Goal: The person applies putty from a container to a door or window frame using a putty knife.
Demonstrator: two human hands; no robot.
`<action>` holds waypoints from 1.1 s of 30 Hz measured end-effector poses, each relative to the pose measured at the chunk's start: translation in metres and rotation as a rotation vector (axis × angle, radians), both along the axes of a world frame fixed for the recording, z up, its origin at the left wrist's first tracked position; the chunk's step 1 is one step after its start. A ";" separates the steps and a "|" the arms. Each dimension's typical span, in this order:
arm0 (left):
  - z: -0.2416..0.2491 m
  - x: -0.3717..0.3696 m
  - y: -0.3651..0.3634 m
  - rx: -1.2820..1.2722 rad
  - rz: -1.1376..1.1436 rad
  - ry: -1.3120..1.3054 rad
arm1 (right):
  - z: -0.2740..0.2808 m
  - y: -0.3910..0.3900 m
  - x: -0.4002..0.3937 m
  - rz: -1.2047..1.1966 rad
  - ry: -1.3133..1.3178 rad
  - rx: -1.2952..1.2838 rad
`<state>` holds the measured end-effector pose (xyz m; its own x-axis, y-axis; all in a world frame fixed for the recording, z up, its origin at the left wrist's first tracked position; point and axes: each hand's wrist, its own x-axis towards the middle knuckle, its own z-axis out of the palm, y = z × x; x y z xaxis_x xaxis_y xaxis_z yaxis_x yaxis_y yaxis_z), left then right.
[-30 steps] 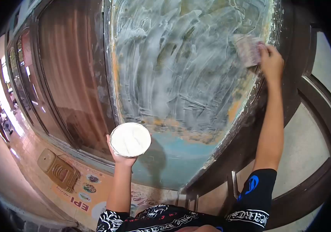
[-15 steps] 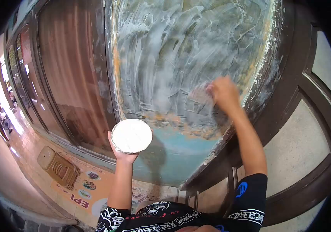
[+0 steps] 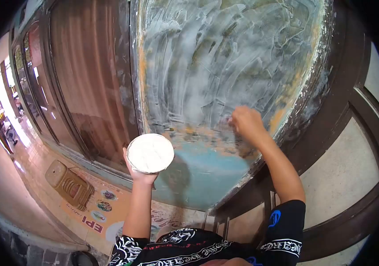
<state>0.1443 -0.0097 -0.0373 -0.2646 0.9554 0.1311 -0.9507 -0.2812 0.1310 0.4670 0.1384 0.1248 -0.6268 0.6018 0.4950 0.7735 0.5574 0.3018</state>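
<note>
A round container of white paste (image 3: 150,153) rests on my left hand (image 3: 143,176), whose fingers wrap its underside and left edge. My right hand (image 3: 247,124) is closed near the lower right of the panel (image 3: 207,66), with its fingers pinched round something blurred that I cannot make out. Grey-white smears cover the panel's upper part, with orange-brown patches along both sides and the lower edge of the smears. Below them a plain blue-green strip (image 3: 203,170) shows, with a shadow on it.
Left of the panel is a dark-framed window with a brown curtain (image 3: 85,62). A brown plastic stool (image 3: 70,184) stands on the tiled floor by a printed orange banner (image 3: 76,215). Brown framed panels (image 3: 340,155) rise at the right.
My right hand has moved down and slightly left across the panel. My left hand still holds the container in nearly the same place. The view has shifted slightly.
</note>
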 end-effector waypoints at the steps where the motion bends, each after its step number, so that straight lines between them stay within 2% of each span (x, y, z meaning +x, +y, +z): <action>1: 0.003 0.000 -0.002 0.000 0.004 0.000 | 0.016 -0.001 -0.001 -0.002 0.079 0.086; 4: 0.009 -0.001 -0.001 0.022 -0.025 0.020 | 0.107 0.003 0.016 0.059 0.458 0.297; 5: 0.008 -0.003 0.001 0.038 -0.022 0.047 | 0.138 0.000 0.027 0.059 0.499 0.412; 6: 0.008 -0.005 0.001 0.052 -0.018 0.074 | 0.166 -0.003 0.040 0.189 0.642 0.369; 8: 0.014 -0.003 -0.004 0.017 -0.012 0.112 | 0.193 -0.020 0.060 0.181 0.848 0.283; 9: 0.014 -0.004 -0.005 0.000 0.006 0.114 | 0.186 -0.023 0.060 0.177 0.849 0.278; 11: 0.012 -0.005 -0.004 0.037 -0.002 0.146 | 0.158 -0.038 0.062 0.292 0.815 -0.063; 13: 0.008 -0.007 -0.001 0.026 -0.023 0.123 | 0.101 -0.041 0.041 0.212 0.591 -0.186; 14: 0.007 -0.007 0.000 0.018 -0.042 0.102 | 0.068 -0.040 0.032 0.171 0.363 -0.134; 16: 0.009 -0.001 0.002 -0.032 -0.014 0.109 | 0.012 -0.026 0.025 -0.035 0.131 -0.212; 17: 0.006 -0.001 0.004 -0.003 -0.046 0.122 | 0.007 -0.017 0.030 -0.043 0.136 -0.210; 19: 0.013 0.004 0.006 0.019 -0.049 0.109 | 0.018 0.001 0.044 -0.132 0.114 -0.040; 21: 0.016 0.006 0.006 0.061 -0.072 0.096 | 0.075 -0.005 0.062 -0.096 0.384 0.080; 22: 0.017 0.008 0.006 0.103 -0.092 0.076 | 0.107 -0.018 0.066 -0.116 0.485 0.235; 23: 0.017 0.008 0.007 0.103 -0.089 0.054 | 0.135 -0.024 0.076 -0.183 0.573 0.283; 25: 0.019 0.008 0.007 0.083 -0.076 0.050 | 0.176 -0.022 0.111 0.000 0.747 0.306; 26: 0.019 0.007 0.006 0.058 -0.064 0.045 | 0.183 -0.037 0.109 -0.027 0.855 0.258; 28: 0.011 0.004 0.009 -0.005 -0.041 0.099 | 0.172 -0.042 0.109 0.049 0.869 0.130; 30: 0.009 0.003 0.008 -0.026 -0.026 0.109 | 0.129 -0.052 0.078 0.079 0.750 -0.116; 32: 0.008 0.005 0.008 -0.013 -0.044 0.081 | 0.064 -0.026 0.056 0.207 0.508 -0.207; 33: 0.007 0.007 0.008 0.003 -0.061 0.055 | 0.032 -0.021 0.043 0.170 0.317 -0.147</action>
<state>0.1508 -0.0016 -0.0301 -0.1983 0.9691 0.1470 -0.9574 -0.2237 0.1828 0.5098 0.1178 0.1566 -0.5537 0.5815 0.5960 0.7085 0.7051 -0.0299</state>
